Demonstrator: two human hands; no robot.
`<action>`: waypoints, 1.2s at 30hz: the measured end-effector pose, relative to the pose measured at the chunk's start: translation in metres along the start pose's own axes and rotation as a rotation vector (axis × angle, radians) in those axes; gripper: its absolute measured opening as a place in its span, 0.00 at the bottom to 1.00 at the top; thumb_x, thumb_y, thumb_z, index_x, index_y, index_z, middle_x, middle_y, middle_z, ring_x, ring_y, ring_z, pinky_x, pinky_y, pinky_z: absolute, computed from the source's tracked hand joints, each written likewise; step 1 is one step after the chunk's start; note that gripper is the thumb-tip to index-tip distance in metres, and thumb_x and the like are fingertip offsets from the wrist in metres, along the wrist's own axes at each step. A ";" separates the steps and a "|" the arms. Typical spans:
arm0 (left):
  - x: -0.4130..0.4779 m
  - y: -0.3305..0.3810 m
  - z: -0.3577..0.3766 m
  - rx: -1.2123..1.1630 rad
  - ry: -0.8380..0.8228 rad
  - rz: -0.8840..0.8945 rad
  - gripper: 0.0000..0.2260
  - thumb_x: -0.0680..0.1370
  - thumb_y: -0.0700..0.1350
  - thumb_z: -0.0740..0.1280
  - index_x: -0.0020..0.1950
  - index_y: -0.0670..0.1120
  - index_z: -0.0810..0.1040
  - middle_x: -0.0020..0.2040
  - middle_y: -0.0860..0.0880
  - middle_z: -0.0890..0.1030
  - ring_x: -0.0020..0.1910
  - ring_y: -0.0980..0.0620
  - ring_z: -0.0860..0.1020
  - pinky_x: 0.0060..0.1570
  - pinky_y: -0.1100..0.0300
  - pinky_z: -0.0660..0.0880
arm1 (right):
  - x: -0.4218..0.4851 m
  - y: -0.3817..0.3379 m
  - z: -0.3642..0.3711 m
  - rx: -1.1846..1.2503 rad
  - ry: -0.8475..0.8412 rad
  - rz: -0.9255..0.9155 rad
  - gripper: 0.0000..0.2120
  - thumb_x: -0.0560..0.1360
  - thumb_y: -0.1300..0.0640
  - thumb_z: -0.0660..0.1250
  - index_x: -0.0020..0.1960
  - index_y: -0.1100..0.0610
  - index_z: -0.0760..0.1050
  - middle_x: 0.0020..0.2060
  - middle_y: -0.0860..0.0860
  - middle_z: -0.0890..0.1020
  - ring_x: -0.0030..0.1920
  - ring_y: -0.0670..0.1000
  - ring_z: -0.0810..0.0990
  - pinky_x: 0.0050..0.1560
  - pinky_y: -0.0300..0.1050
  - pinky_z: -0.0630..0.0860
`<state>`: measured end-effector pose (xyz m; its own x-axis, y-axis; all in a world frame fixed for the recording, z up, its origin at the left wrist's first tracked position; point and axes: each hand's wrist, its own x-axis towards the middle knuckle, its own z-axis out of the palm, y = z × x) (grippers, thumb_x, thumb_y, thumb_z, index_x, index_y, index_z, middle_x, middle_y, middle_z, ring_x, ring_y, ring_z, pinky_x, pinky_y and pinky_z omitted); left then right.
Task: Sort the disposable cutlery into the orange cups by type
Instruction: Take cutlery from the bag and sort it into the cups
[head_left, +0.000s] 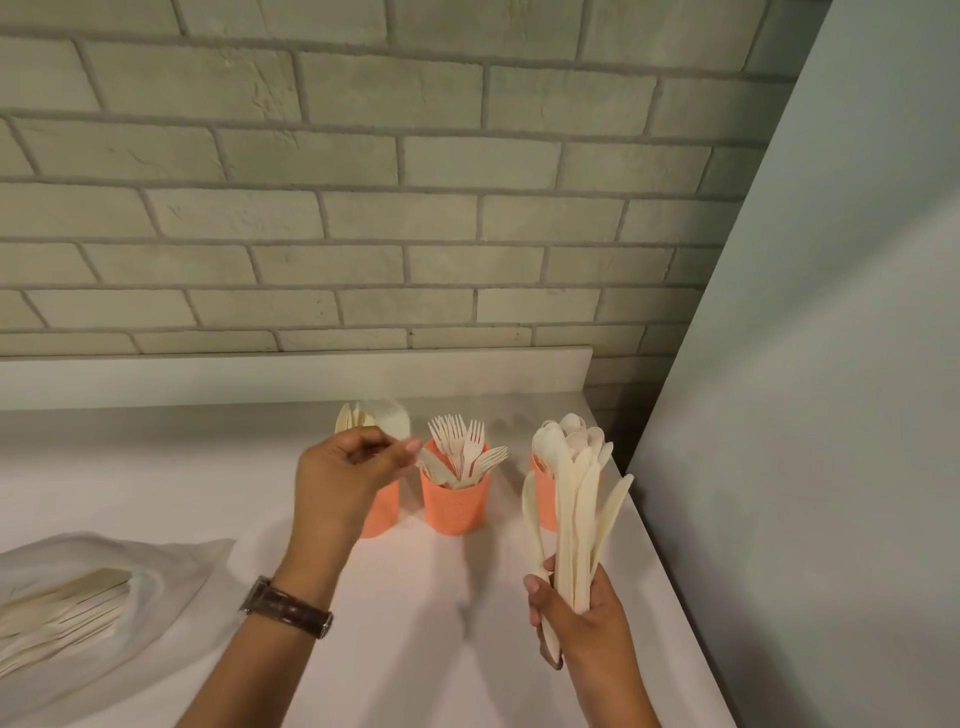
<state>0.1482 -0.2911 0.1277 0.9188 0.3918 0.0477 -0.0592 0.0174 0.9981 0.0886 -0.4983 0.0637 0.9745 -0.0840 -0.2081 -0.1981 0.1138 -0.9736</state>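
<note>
The right hand (582, 618) is gripping a bundle of knives (576, 525), while the left hand (343, 478) is pinching one knife (436, 467) beside the fork cup (457, 501).

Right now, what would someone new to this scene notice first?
Three orange cups stand near the back of the white counter; the middle cup bristles with forks. The right hand grips a bundle of knives in front, and the left hand holds one piece by the left cup.
</note>
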 end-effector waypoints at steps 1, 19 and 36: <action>0.002 -0.008 -0.004 0.118 0.045 0.024 0.06 0.65 0.41 0.77 0.31 0.47 0.81 0.31 0.47 0.83 0.32 0.51 0.79 0.40 0.60 0.77 | 0.002 0.000 -0.001 -0.001 0.010 -0.004 0.07 0.73 0.67 0.68 0.46 0.61 0.71 0.22 0.53 0.75 0.21 0.51 0.64 0.21 0.38 0.60; 0.012 -0.054 0.008 0.116 0.192 0.038 0.04 0.68 0.42 0.75 0.36 0.45 0.82 0.30 0.54 0.82 0.35 0.53 0.79 0.37 0.72 0.73 | 0.003 0.001 0.004 -0.061 -0.005 0.014 0.07 0.73 0.64 0.69 0.46 0.57 0.72 0.23 0.52 0.76 0.20 0.50 0.66 0.21 0.38 0.62; 0.026 -0.092 0.038 0.869 -0.166 0.275 0.10 0.75 0.41 0.65 0.52 0.41 0.83 0.57 0.44 0.75 0.56 0.48 0.74 0.56 0.65 0.65 | 0.002 -0.002 0.009 0.115 -0.102 0.039 0.21 0.63 0.58 0.72 0.55 0.55 0.71 0.26 0.57 0.78 0.19 0.52 0.67 0.20 0.37 0.63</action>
<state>0.1919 -0.3171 0.0381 0.9639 0.1419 0.2253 -0.0318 -0.7788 0.6265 0.0919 -0.4893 0.0662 0.9731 0.0232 -0.2293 -0.2284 0.2282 -0.9464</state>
